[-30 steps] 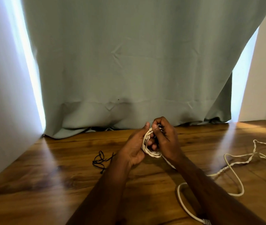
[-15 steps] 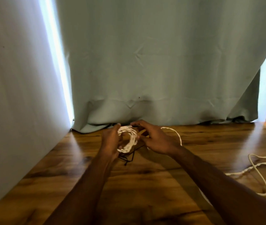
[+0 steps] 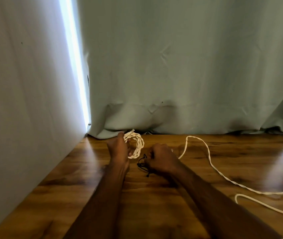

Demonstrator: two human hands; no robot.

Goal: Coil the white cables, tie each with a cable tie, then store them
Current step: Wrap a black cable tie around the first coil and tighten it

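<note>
1. Holding a small coil of white cable (image 3: 135,144) upright just above the wooden table (image 3: 154,195), the left hand (image 3: 118,149) has its thumb and fingers curled round the coil's near side, close to the foot of the grey-green curtain (image 3: 171,66)
2. Beside it, the right hand (image 3: 161,156) is curled into a loose fist right over the black cable ties (image 3: 143,164) lying on the table; its fingertips seem to be at the bundle, but whether they actually pinch a tie I cannot tell from this angle
3. A 2nd white cable (image 3: 209,163) lies uncoiled, looping from just behind the right hand across the table toward the right edge of view; it may partly be the loose tail of the coiled cable, since where it ends behind the hand is hidden
4. Progress, as I judge it: 1 coil is wound and gathered, but no tie is visibly fastened round it yet, so the tying step is only starting
5. Left to do, by my reading: wrap and cinch a tie on this coil, coil and tie the loose length on the right, then store everything; no storage spot shows in view
</note>
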